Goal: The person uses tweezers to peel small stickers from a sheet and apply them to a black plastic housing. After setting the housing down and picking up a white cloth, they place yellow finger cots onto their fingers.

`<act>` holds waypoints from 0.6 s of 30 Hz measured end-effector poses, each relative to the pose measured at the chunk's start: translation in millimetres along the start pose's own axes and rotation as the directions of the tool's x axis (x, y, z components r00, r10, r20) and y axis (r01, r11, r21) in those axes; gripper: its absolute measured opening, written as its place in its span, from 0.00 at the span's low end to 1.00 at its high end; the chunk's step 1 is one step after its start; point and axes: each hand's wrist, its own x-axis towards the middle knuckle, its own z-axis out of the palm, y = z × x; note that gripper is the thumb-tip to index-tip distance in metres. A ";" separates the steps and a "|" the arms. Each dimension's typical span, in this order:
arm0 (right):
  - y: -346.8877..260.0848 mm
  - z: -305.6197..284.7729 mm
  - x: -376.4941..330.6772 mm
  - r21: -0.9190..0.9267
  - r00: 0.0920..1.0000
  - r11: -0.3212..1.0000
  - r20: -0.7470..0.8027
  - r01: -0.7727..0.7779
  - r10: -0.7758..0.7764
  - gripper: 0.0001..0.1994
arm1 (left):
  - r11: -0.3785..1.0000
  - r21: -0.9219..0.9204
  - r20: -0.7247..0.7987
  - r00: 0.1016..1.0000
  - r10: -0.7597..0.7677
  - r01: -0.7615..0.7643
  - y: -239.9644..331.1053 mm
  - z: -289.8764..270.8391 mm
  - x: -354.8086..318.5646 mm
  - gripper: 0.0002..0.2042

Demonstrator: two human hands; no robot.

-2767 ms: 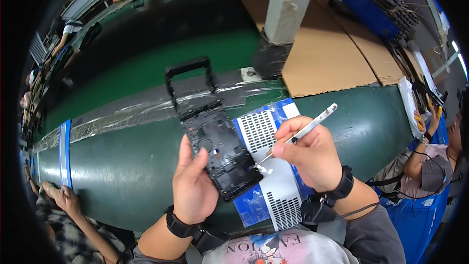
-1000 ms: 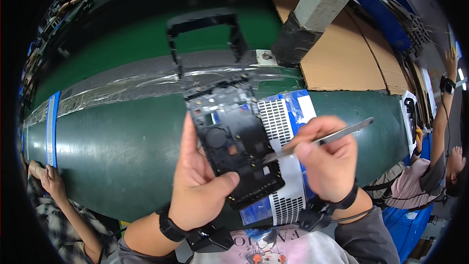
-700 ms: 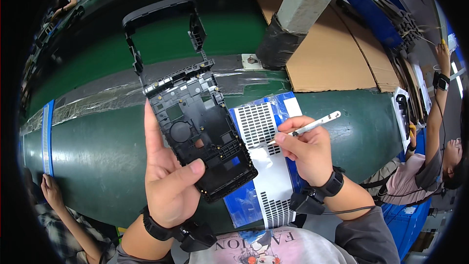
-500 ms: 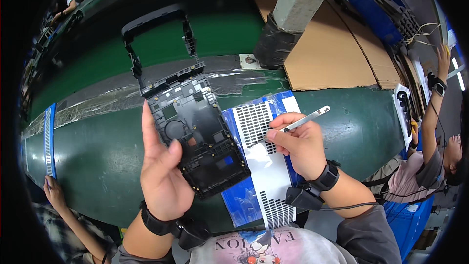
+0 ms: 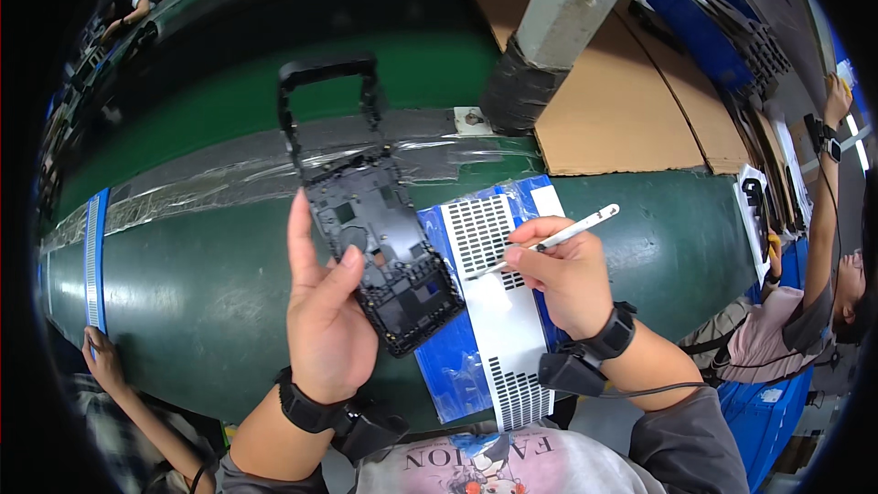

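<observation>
My left hand (image 5: 331, 334) is closed on the lower left edge of a black plastic housing (image 5: 389, 238), its thumb across the inner face. The housing is held tilted above the table, with an open loop-shaped frame at its far end and many ribs and small cutouts inside. In my right hand (image 5: 574, 285) a slim, pale pair of tweezers (image 5: 583, 225) is pinched. Its thin tip reaches a white sheet (image 5: 505, 325) carrying rows of small black rectangular stickers; the middle of the sheet is bare white. Under the sheet lies a blue board (image 5: 448, 361) wrapped in clear film.
A green table (image 5: 201, 284) bends across the view. Beyond its taped ledge stand a grey post (image 5: 576, 0) and brown cardboard (image 5: 631, 110). At left, another person's hand (image 5: 102, 357) touches a blue-and-white strip (image 5: 94, 256); a further person works at right beside stacked sheets.
My left hand has moved the housing to the right and nearer to me, and its angle has changed. My right hand has shifted slightly, with the tweezers turned a little at the sheet.
</observation>
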 end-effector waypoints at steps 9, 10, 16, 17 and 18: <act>-31.2 40.1 -17.0 0.179 0.976 0.973 0.137 0.143 -0.169 0.09 | 0.960 -0.126 0.146 0.962 -0.231 0.249 -0.2 3.1 -10.6 0.32; -29.8 42.0 -17.0 0.179 0.975 0.973 0.141 0.147 -0.173 0.09 | 0.958 -0.140 0.144 0.962 -0.232 0.252 -0.2 3.2 -11.5 0.32; -18.9 42.6 -14.5 0.210 0.974 0.969 0.154 0.132 -0.166 0.09 | 0.955 -0.143 0.190 0.954 -0.233 0.261 -0.4 2.5 -11.3 0.32; -18.3 42.9 -14.6 0.210 0.974 0.969 0.156 0.129 -0.163 0.09 | 0.955 -0.141 0.191 0.954 -0.232 0.261 -0.5 2.1 -11.7 0.32; -18.3 43.0 -14.1 0.212 0.975 0.969 0.154 0.124 -0.159 0.09 | 0.955 -0.142 0.190 0.954 -0.231 0.260 -0.6 2.0 -11.4 0.32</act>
